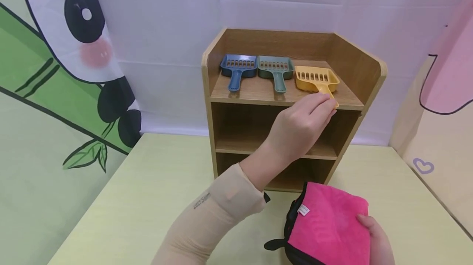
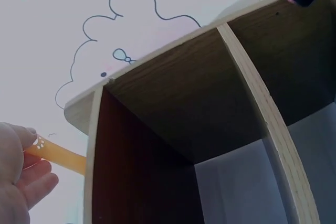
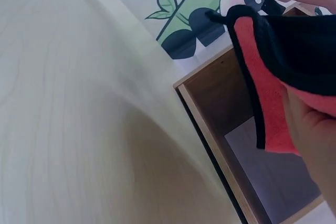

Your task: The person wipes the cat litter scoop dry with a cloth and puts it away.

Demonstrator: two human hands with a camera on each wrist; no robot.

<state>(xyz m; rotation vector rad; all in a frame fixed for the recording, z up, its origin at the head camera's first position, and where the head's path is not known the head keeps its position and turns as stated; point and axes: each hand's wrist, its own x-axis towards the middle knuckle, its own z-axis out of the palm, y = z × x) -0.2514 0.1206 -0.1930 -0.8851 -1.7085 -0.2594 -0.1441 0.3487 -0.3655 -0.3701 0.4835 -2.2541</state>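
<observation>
My left hand (image 1: 301,123) pinches the handle end of a yellow litter scoop (image 1: 325,88) at the right of a wooden shelf's top (image 1: 251,97). In the left wrist view, thumb and fingers meet on the yellow handle (image 2: 60,154), which has paw-print marks. Lower right in the head view, my right hand (image 1: 378,238) grips a pink cloth (image 1: 332,220) with black edging, a dark other side, a black loop and a white label. The right wrist view shows the fingers curled at the cloth (image 3: 275,129). Its far fingers are hidden behind it.
A blue litter scoop (image 1: 235,80) and a grey-green one (image 1: 279,82) lie left of the yellow one, handles forward. Raised side walls (image 1: 360,64) bound the shelf's top, with compartments below. The unit stands on a pale table (image 1: 162,183) against a printed cloth backdrop (image 1: 166,35).
</observation>
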